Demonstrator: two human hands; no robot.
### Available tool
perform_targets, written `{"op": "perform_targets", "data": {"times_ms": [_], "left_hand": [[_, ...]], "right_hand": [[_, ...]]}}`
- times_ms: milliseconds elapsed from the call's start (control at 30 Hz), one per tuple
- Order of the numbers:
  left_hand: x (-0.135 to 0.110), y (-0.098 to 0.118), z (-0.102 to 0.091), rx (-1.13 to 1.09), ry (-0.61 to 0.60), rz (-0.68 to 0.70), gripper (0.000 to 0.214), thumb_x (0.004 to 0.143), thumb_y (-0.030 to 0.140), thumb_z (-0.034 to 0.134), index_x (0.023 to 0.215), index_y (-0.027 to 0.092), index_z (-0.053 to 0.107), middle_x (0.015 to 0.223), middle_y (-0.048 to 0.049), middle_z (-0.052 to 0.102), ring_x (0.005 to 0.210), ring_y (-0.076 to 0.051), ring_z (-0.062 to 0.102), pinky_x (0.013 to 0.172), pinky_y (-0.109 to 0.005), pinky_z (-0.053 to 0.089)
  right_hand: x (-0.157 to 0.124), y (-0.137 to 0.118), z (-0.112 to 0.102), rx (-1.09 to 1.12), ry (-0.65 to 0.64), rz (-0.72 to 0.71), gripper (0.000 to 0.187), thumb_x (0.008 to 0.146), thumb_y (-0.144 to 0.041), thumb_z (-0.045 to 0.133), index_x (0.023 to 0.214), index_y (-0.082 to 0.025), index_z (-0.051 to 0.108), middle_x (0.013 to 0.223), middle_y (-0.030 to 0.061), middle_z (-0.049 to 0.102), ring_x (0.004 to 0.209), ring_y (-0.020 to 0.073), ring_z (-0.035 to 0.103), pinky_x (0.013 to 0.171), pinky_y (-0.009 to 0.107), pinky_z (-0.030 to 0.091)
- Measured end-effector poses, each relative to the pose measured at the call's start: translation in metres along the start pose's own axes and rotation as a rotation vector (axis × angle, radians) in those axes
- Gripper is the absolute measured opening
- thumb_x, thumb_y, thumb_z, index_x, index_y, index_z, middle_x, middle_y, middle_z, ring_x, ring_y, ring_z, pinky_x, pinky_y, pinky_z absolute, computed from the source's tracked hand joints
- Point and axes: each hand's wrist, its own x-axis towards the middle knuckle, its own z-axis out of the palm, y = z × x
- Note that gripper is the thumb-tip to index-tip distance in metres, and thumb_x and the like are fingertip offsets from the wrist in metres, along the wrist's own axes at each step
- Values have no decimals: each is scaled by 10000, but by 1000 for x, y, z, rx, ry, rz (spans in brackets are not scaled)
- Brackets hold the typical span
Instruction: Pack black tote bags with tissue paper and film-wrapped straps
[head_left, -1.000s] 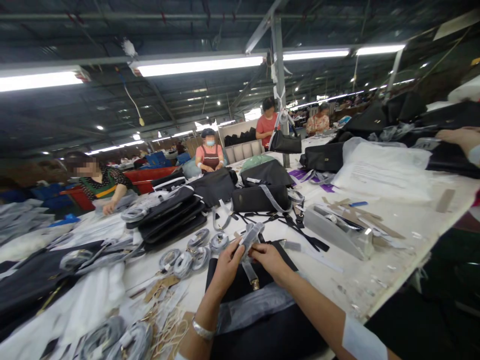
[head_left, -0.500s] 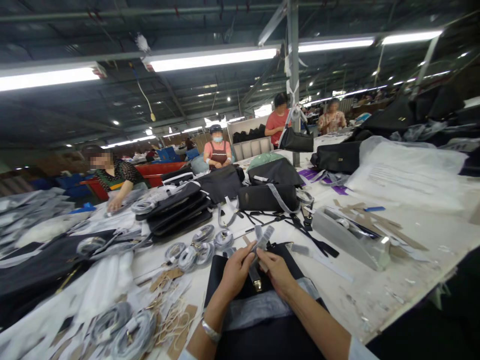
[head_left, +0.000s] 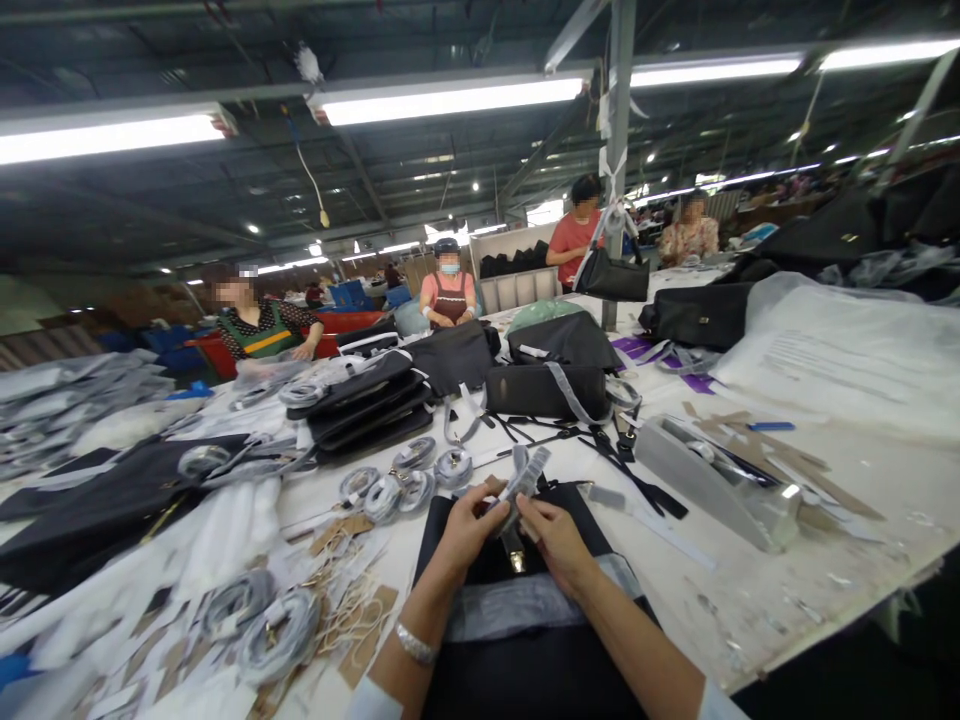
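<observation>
Toward the left edge of the frame, a black handbag [head_left: 82, 530] lies on the bench [head_left: 847, 555]. Plastic-wrapped coiled straps [head_left: 277, 640] sit at lower left, and a stack of black bags [head_left: 367, 415] rises left of centre. Just below centre, the left hand [head_left: 474, 525] has its grip closed, thumb and fingers pinching a plastic-wrapped strap [head_left: 529, 474] above a flat black bag [head_left: 525, 665]. The right hand [head_left: 556, 540] pinches the same strap, its grip closed too. Farther right stands a tape dispenser [head_left: 705, 485]; a translucent plastic bag [head_left: 847, 350] lies at right.
</observation>
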Motion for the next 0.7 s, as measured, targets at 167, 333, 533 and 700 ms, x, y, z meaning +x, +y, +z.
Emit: {"op": "perform_targets", "data": {"times_ms": [167, 333, 533, 700], "left_hand": [[0, -1, 0, 0, 81, 35, 448, 789, 468, 736, 1107, 152, 732, 1159, -125, 698, 1091, -298, 618, 963, -391, 468], [0, -5, 2, 29, 112, 85, 398, 802, 424, 731, 1120, 185, 734, 1156, -104, 698, 1078, -278, 623, 976, -383, 459], [-3, -6, 18, 71, 175, 149, 341, 815, 377, 720, 1105, 198, 739, 1060, -85, 697, 995, -249, 629, 889, -346, 481], [-4, -8, 34, 105, 258, 219, 269, 856, 371, 665, 1034, 190, 756, 980, -78, 684, 950, -231, 630, 844, -330, 490]], "right_hand": [[-1, -4, -4, 242, -90, 79, 433, 732, -558, 782, 938, -178, 771, 992, 91, 718, 944, 235, 647, 877, 364, 528], [-2, 2, -3, 195, -81, 54, 451, 651, -421, 887, 1010, -172, 772, 1015, 77, 723, 980, 216, 650, 959, 341, 496], [-3, 6, 1, 88, 48, -40, 409, 694, -480, 842, 971, -186, 778, 958, 56, 728, 893, 205, 646, 827, 310, 526], [-4, 8, 1, -41, 144, -120, 397, 753, -476, 789, 985, -155, 757, 864, 44, 715, 791, 202, 612, 720, 289, 503]]}}
